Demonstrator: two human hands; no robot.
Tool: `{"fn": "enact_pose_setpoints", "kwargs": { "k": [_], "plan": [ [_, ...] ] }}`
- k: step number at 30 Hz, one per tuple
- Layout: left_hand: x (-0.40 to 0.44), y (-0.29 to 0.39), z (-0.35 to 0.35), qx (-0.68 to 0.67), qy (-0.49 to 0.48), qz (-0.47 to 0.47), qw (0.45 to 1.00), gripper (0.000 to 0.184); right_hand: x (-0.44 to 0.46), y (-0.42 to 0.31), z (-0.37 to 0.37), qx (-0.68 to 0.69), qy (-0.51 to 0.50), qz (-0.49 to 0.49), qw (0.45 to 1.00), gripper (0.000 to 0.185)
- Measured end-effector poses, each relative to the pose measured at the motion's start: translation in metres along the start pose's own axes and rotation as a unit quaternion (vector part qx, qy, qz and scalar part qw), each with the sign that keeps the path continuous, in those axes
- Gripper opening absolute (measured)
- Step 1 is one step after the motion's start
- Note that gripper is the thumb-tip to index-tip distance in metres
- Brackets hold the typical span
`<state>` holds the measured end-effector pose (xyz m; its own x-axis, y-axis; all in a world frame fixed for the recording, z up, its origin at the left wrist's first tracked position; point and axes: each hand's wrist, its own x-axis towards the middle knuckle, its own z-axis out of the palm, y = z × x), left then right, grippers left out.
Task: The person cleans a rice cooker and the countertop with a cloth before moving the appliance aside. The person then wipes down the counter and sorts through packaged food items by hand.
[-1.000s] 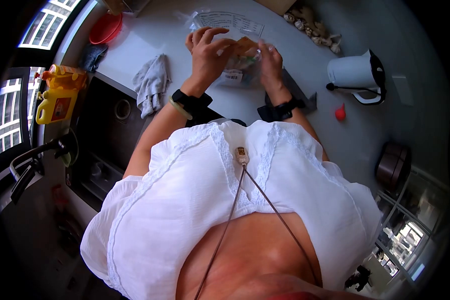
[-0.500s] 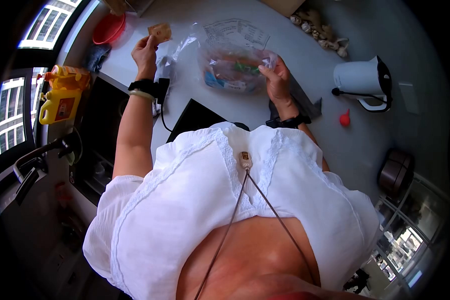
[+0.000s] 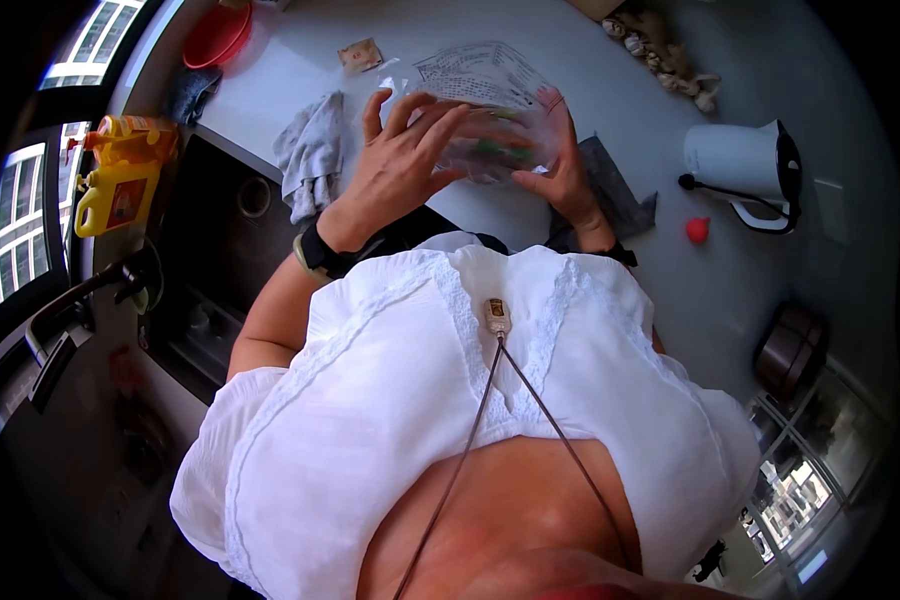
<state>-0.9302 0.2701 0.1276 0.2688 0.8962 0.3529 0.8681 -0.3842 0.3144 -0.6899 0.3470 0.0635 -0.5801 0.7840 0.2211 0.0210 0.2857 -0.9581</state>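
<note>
A clear plastic bag (image 3: 505, 150) with green and reddish print or contents sits on the counter between my hands. My left hand (image 3: 395, 165) is at the bag's left side, fingers spread, covering part of it; whether it touches the plastic I cannot tell. At the other side, my right hand (image 3: 570, 185) holds the bag's right edge between thumb and fingers. A small tan packet (image 3: 360, 55) lies on the counter beyond my left hand. Behind the bag is a printed sheet (image 3: 485, 70), which may be part of clear packaging.
A grey cloth (image 3: 310, 150) lies by the dark sink (image 3: 220, 230) on the left. Yellow bottles (image 3: 120, 190) and a red basin (image 3: 217, 35) stand near the window. To the right are a white kettle (image 3: 735, 160), a red bulb-shaped item (image 3: 697, 230), and garlic with ginger (image 3: 665, 60).
My left hand has let go of the tan packet, now on the counter, and moved right and nearer to the bag. My right hand stays at the bag's right side.
</note>
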Motion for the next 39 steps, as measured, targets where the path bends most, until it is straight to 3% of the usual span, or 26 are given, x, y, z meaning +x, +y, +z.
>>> {"fn": "enact_pose_setpoints", "kwargs": {
  "k": [4, 9, 13, 15, 18, 20, 23, 25, 29, 32, 34, 38, 39],
  "plan": [
    [-0.022, -0.002, 0.011, -0.003, 0.048, 0.065, 0.997, 0.039, -0.009, -0.003, 0.008, 0.018, -0.026, 0.017, 0.999, 0.115],
    [-0.037, 0.002, 0.018, -0.004, 0.088, 0.067, 0.994, 0.019, -0.017, 0.008, 0.013, -0.026, -0.021, 0.006, 0.999, 0.119],
    [-0.040, 0.005, 0.015, 0.001, 0.090, 0.069, 0.994, 0.023, -0.015, 0.002, 0.015, 0.003, -0.020, 0.004, 1.000, 0.111],
    [-0.040, 0.009, 0.008, 0.003, 0.103, 0.066, 0.993, 0.025, -0.016, 0.007, 0.015, 0.000, 0.002, 0.037, 0.999, 0.094],
    [-0.057, -0.002, -0.015, 0.037, 0.227, -0.001, 0.973, 0.031, -0.017, 0.011, 0.016, 0.035, 0.057, 0.097, 0.993, 0.062],
    [-0.071, -0.036, -0.025, 0.082, 0.282, -0.137, 0.946, 0.045, -0.011, 0.013, 0.018, 0.025, 0.091, 0.107, 0.990, 0.044],
    [-0.117, -0.083, 0.007, 0.155, 0.094, -0.373, 0.910, 0.060, -0.003, 0.017, 0.016, -0.022, 0.143, 0.079, 0.986, 0.027],
    [-0.134, -0.101, 0.031, 0.149, 0.092, -0.344, 0.922, 0.051, 0.003, 0.022, 0.016, 0.007, 0.182, 0.056, 0.982, 0.023],
    [-0.136, -0.126, 0.043, 0.107, 0.086, -0.358, 0.924, 0.023, 0.000, 0.043, -0.010, 0.078, 0.249, 0.156, 0.953, 0.030],
    [-0.118, -0.130, 0.021, 0.024, 0.212, -0.348, 0.913, 0.015, -0.008, 0.028, -0.039, 0.121, 0.299, 0.207, 0.924, 0.036],
    [-0.096, -0.121, -0.015, -0.122, 0.256, -0.407, 0.868, 0.021, -0.009, -0.002, -0.054, 0.167, 0.327, 0.209, 0.907, 0.039],
    [-0.048, -0.150, -0.077, -0.032, 0.288, -0.277, 0.916, 0.021, -0.016, -0.002, -0.098, 0.110, 0.362, 0.152, 0.913, 0.043],
    [-0.037, -0.156, -0.095, -0.038, 0.258, -0.245, 0.934, 0.016, -0.017, -0.007, -0.100, 0.120, 0.390, 0.158, 0.899, 0.043]
  ]
}}
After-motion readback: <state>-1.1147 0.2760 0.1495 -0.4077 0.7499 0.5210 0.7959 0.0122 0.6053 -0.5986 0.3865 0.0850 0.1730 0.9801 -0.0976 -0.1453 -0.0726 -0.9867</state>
